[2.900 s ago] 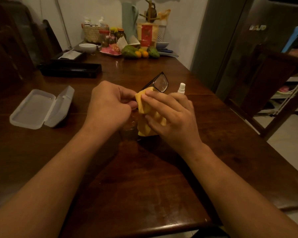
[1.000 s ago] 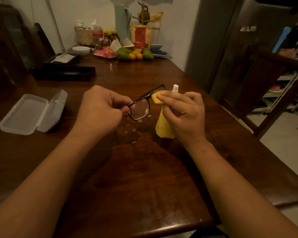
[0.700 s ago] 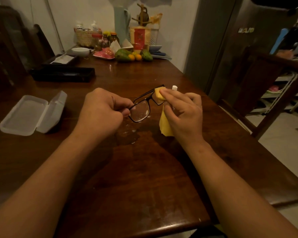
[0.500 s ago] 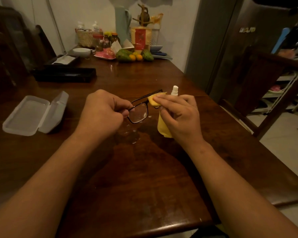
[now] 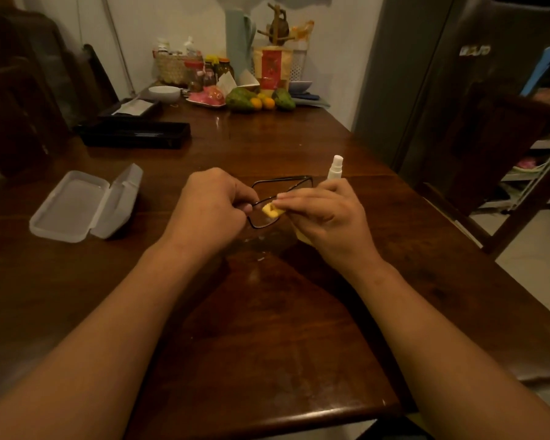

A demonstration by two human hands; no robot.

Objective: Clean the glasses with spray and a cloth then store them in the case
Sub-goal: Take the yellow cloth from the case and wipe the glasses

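Two hands are meeting over the middle of the table [image 5: 267,328]. At the far left, the case [image 5: 83,206] is lying open with its lid tipped back. It is staying where it lay half a second ago, well apart from the hands. Behind it, a black box [image 5: 134,134] is sitting near the far edge.

Moving right, we are curling our left hand [image 5: 210,208] round one end of the glasses [image 5: 281,185], pinching the frame between thumb and fingers. The glasses are hanging just above the wood, between our two hands. Half a second ago they were tilting up, with the lens next to the left hand bare and facing us. Now they are lying much flatter, and it is the farther lens that is showing bare.

The cloth [image 5: 272,211] is now pressing on the lens beside the left hand, having left the farther one. Our right hand [image 5: 327,214] is pinching it there between thumb and forefinger, and the rest of the cloth is trailing down under the palm.

Just beyond the right knuckles, the spray [image 5: 334,168] is standing upright on the table. More of it is showing above the hand than before.
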